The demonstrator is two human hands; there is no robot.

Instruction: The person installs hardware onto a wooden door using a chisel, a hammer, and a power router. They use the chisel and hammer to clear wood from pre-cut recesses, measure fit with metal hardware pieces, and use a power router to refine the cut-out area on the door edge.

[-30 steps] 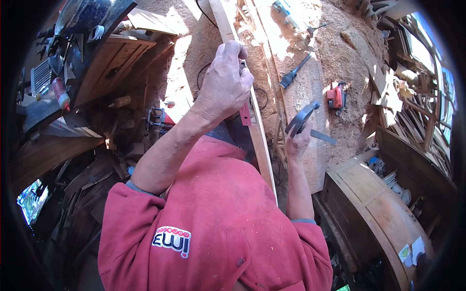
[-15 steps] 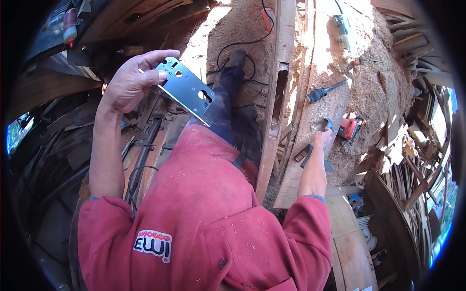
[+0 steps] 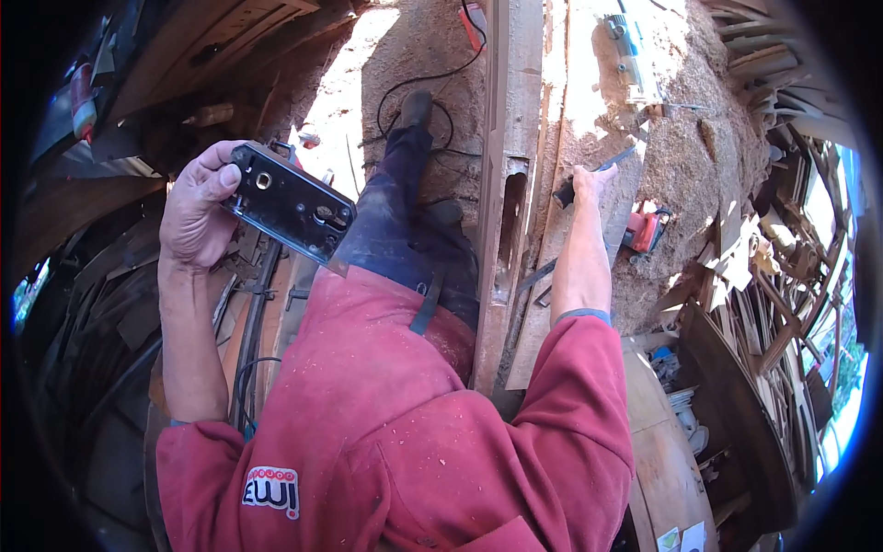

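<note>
Left hand (image 3: pixel 195 213): grasping the dark rectangular metal lock case (image 3: pixel 290 210), now turned darker face up and drawn left of the long upright wooden door edge (image 3: pixel 504 184). Right hand (image 3: pixel 589 181): clenching a dark-handled chisel (image 3: pixel 589 175) on the sawdust-covered worktop (image 3: pixel 681 156), moving off the mortise slot (image 3: pixel 511 221).

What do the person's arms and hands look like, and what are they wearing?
Both arms wear the sleeves of a red sweatshirt, pushed up near the elbows, so the forearms are bare. A thin grey-blue edge of an undershirt peeks out at each cuff. The left hand and right hand are bare, with no gloves. Pale dust speckles the red fabric.
</note>
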